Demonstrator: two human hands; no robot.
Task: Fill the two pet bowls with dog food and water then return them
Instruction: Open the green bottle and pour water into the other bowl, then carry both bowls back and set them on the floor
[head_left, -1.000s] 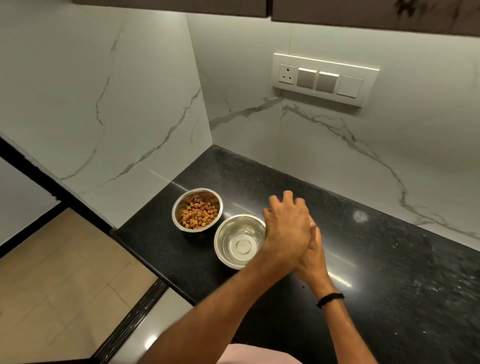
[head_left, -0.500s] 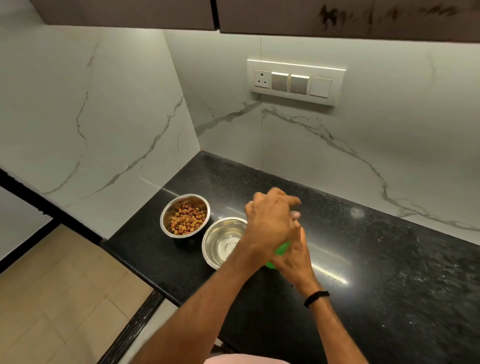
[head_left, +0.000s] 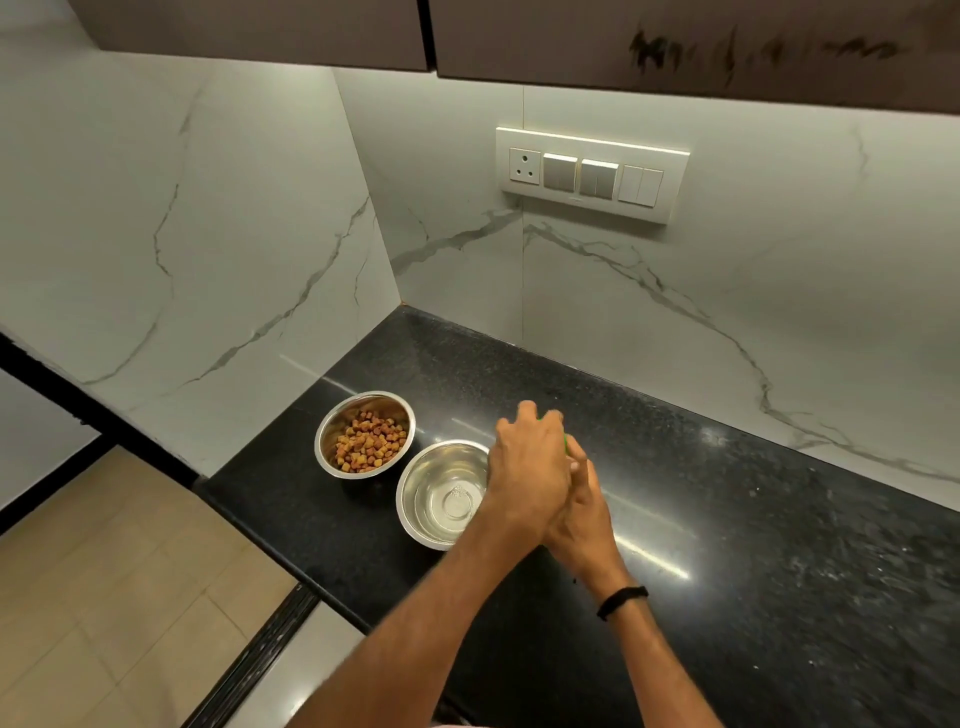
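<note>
Two steel pet bowls stand on the black counter (head_left: 779, 545). The left bowl (head_left: 332, 415) holds brown kibble (head_left: 368, 441). The nearer bowl (head_left: 441, 499) has a shiny inside with no kibble; I cannot tell whether water is in it. Just right of that bowl both hands meet on a green object (head_left: 565, 441), of which only a sliver shows. My left hand (head_left: 527, 467) is curled over its top. My right hand (head_left: 584, 514), with a black band at the wrist, grips underneath and is partly covered by the left.
Marble-look walls form a corner behind the bowls. A switch panel (head_left: 592, 174) is on the back wall under dark cabinets (head_left: 675, 41). The counter's edge runs at the left, with tan floor tiles (head_left: 104, 597) below. More black counter stretches to the right.
Both hands stay together beside the nearer bowl. My left hand's fingers have turned and closed over the green object, and less green shows than half a second ago. The bowls have not moved.
</note>
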